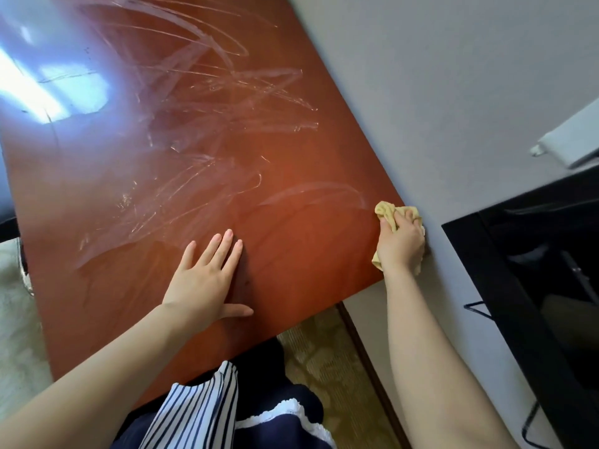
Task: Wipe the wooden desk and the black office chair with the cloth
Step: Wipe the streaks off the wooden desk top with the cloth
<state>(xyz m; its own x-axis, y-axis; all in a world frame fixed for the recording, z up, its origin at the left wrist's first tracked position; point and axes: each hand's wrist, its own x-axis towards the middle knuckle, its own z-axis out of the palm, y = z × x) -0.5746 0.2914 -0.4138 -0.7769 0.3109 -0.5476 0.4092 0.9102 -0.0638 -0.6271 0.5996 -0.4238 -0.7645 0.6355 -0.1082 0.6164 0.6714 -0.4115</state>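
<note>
The reddish-brown wooden desk (155, 196) fills most of the view, its glossy top streaked with damp wipe marks. My right hand (402, 244) grips a crumpled yellow cloth (387, 211) at the desk's near right corner, against the wall. My left hand (207, 277) lies flat on the desktop near the front edge, fingers straight and spread. A dark curved shape at the far left edge (7, 222) may be part of the black office chair; too little shows to tell.
A grey wall (453, 92) runs along the desk's right side. A black cabinet or screen (534, 286) stands at right, with a white device (570, 144) above it. Patterned carpet (327, 361) lies below the desk's front edge.
</note>
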